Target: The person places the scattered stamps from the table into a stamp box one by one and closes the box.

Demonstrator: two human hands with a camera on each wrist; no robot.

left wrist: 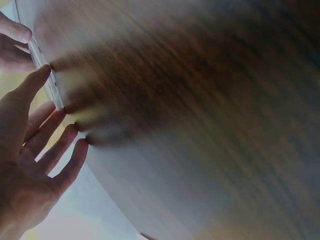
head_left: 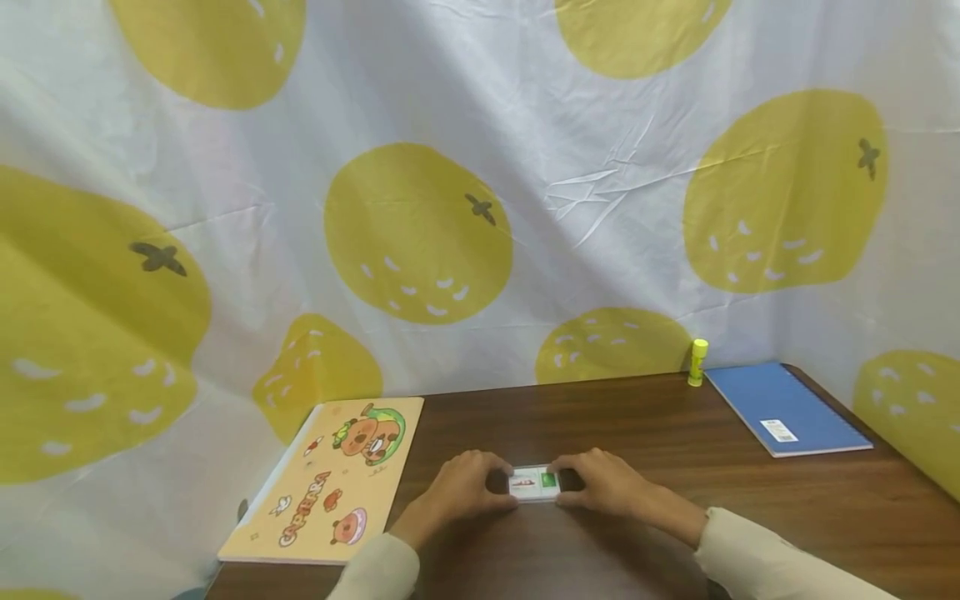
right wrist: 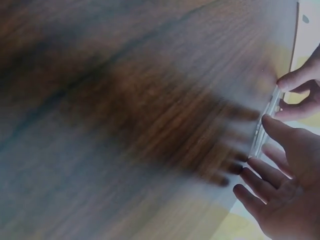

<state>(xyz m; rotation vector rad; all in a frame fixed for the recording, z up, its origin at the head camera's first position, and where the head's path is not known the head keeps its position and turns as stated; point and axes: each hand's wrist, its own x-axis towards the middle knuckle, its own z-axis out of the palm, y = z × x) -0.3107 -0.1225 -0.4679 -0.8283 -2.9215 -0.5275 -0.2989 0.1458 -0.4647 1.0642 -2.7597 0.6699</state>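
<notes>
A small flat rectangular case [head_left: 529,483] with clear edges lies on the table in the head view, its top showing white, red and green print. My left hand [head_left: 467,487] pinches its left end between thumb and fingers. At the other end, my right hand [head_left: 606,487] pinches it in the same way. In the left wrist view the case [left wrist: 56,94] appears edge-on at table level, the left thumb on its near edge. The right wrist view likewise has the thin case [right wrist: 258,131] edge-on, with the right hand's [right wrist: 295,185] remaining fingertips near the tabletop.
An orange capybara-print notebook [head_left: 322,492] lies on the left of the dark wooden table [head_left: 517,425]. A blue spiral notebook [head_left: 795,412] lies at the back right, and a yellow glue stick [head_left: 697,362] stands next to it. Behind hangs a lemon-print curtain [head_left: 525,275].
</notes>
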